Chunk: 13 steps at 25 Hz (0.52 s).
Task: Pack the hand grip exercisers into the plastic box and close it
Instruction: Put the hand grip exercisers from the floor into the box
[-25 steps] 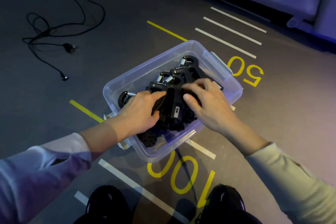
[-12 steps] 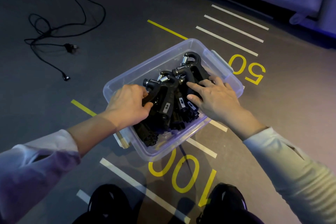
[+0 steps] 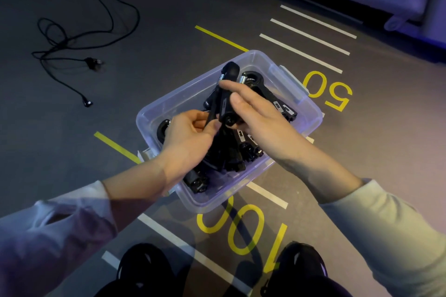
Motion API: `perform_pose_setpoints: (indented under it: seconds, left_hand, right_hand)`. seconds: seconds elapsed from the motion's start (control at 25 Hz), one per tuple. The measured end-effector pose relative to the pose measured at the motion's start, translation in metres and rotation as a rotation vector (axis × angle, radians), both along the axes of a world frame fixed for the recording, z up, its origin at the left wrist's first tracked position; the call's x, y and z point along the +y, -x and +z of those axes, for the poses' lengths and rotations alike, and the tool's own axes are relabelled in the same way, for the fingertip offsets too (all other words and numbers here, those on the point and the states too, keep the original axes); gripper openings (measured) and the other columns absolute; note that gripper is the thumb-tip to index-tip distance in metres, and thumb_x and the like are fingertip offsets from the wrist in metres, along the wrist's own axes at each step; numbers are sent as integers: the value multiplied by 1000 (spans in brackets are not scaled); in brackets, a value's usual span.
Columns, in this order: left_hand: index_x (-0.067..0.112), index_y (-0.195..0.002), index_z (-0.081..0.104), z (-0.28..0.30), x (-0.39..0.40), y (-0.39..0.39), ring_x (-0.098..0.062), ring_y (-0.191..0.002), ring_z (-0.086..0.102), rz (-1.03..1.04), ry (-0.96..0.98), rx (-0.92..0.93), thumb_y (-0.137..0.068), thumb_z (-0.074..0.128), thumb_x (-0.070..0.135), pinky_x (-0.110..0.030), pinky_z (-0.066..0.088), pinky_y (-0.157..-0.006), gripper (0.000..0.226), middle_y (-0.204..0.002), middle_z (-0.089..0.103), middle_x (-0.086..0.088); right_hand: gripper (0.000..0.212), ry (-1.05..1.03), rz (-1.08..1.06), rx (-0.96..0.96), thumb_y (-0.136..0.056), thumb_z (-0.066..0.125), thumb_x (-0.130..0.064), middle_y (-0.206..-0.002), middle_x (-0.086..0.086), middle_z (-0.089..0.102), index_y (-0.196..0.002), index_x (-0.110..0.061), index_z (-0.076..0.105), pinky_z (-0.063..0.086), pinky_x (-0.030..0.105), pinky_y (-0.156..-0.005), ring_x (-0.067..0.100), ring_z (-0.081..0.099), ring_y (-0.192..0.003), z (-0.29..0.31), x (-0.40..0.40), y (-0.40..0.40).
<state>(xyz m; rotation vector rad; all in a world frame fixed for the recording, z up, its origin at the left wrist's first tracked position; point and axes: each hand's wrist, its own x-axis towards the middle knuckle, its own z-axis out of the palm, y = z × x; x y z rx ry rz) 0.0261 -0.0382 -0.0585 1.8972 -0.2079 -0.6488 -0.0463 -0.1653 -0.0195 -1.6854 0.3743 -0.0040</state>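
Nearest the camera, two dark shoes (image 3: 144,270) stand on the grey matte floor (image 3: 362,140), which is marked with white tape lines and yellow painted numerals reading 100 and 50. Pale long sleeves lead up to both hands.

The left hand (image 3: 190,137) has its fingers curled, pinching the lower end of one black hard-plastic hand grip exerciser (image 3: 223,101), and the right hand (image 3: 253,113) grips the same piece from the other side, thumb and forefinger closed on its handle. That exerciser is raised just above the pile, tilted, its rounded head and a short coil of bright metal spring pointing away from the person.

Under it sits the clear, rounded-corner plastic box (image 3: 311,113), thin-walled and glossy, with a latch tab on its far right side. Inside lie several more black exercisers (image 3: 270,101), angular, with small white labels and knurled knobs, stacked unevenly against one another.

Packing looks mostly done: no exercisers lie loose on the floor. What seems left is settling the held one so the pile sits below the rim, then closing the box. No lid is visible, so where it is I cannot tell.

Farther off to the left, a thin black cable (image 3: 79,38) lies in loose loops.
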Motion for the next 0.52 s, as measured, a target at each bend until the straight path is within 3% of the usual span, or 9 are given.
perform_pose_setpoints:
  seconds: [0.12,0.2,0.28,0.36,0.52]
  left_hand:
    - [19,-94,64,3,-9,10,1,-75,62,-236,55,-4,-88,58,9,-19,50,-75,13,-80,68,11]
    - [12,-98,64,3,-11,6,-9,-90,64,-291,92,64,-83,53,0,-32,51,-87,22,-93,71,-5]
    - [18,-112,61,2,-7,1,-15,-107,60,-299,124,154,-79,45,-3,-40,46,-96,42,-110,67,-5]
    - [26,-123,54,0,-1,-7,-12,-109,59,-212,166,288,-87,39,-8,-35,42,-100,52,-120,63,1]
    - [21,-116,55,3,0,-16,-17,-107,61,-117,166,432,-94,39,5,-31,42,-98,32,-110,66,0]
  right_hand:
    - [51,349,34,-33,-89,37,-41,-137,3,49,-132,-17,53,32,33,-111,15,45,-127,6,2,-3]
    - [53,670,165,-3,-91,32,-41,-150,11,28,-133,-14,49,24,30,-113,23,31,-136,-4,10,0]
    - [50,878,283,44,-97,31,-38,-155,11,13,-137,-11,42,24,36,-113,29,27,-134,-20,12,7]
    - [52,962,367,77,-99,30,-39,-156,13,9,-139,-7,38,26,39,-112,31,30,-130,-33,8,13]
    - [61,951,533,131,-98,29,-47,-159,8,-7,-144,-8,31,24,41,-113,25,16,-138,-49,3,20]
